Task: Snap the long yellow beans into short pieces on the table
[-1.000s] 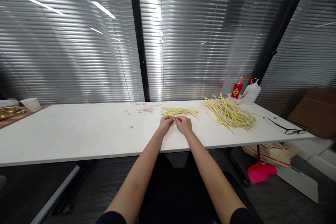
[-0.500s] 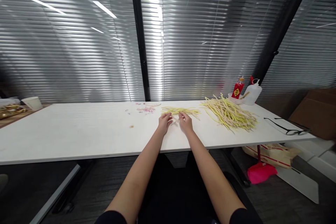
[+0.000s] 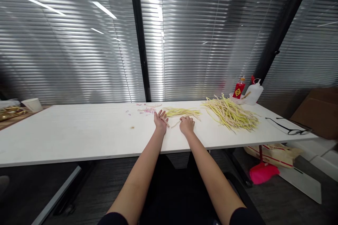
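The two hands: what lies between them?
Head view: a pale strip at the left hand, another at the right hand, bare white tabletop between them.

Red-labelled bottle [image 3: 238,90] standing right there by a white squeeze bottle [image 3: 253,94], black-framed glasses [image 3: 293,132] lying open, pale cup [image 3: 32,104] way out left, slatted blinds [image 3: 190,59] running across behind, brown box [image 3: 315,112] far right

From my remote view, I see slatted blinds [image 3: 79,63] across the glass wall facing me, split by a dark upright frame bar [image 3: 139,49], with another dark bar [image 3: 276,42] slanting at the right. White streaks of light [image 3: 43,6] shine across the upper left. Below the blinds I have a long white table [image 3: 92,130], its pale metal foot [image 3: 56,195] resting on dark grey flooring [image 3: 111,190].
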Demonstrator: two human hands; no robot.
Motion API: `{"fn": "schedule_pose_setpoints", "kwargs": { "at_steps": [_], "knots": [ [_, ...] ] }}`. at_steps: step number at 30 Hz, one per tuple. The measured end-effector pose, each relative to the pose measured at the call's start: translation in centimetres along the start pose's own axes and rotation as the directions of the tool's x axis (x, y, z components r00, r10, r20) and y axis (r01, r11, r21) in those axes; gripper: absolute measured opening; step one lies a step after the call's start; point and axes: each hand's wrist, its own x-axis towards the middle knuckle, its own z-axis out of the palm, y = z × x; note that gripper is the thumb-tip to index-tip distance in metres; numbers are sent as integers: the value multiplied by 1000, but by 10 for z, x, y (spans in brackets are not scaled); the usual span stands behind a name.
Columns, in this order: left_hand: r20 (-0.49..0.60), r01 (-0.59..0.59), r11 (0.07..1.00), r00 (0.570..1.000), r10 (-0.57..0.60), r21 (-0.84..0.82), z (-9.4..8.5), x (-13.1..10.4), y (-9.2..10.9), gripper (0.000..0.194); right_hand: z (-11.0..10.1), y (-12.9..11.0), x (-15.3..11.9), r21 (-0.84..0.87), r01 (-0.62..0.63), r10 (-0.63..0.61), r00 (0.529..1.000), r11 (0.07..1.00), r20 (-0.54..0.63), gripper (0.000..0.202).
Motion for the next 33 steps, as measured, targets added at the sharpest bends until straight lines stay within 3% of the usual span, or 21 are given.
{"fn": "schedule_pose_setpoints", "kwargs": {
  "at_steps": [3,6,11,15,21,28,33],
  "knots": [
    [-10,-283,940,957,290,189,4,-8,0,36,-1,0,1,-7,6,-5,1000,1000,29,25],
    [108,-484,749,863,493,453,7,-18,-3,15,0,0,1,-8,71,-70,997,997,41,20],
    [349,-491,556,870,347,670,8,-29,-12,4,-1,1,1,57,114,-116,993,992,35,23],
    [476,-569,490,822,313,660,8,-31,-19,11,-1,3,3,138,121,-123,992,983,7,24],
    [401,-484,612,872,279,626,9,-28,-20,14,3,5,5,153,117,-113,993,981,-33,25],
    [422,-561,479,826,374,675,10,-30,-15,13,8,9,14,114,-57,60,998,992,-27,39],
    [344,-536,446,828,442,717,9,-28,-10,13,11,14,20,191,-138,162,980,972,-119,43]
  ]
}}
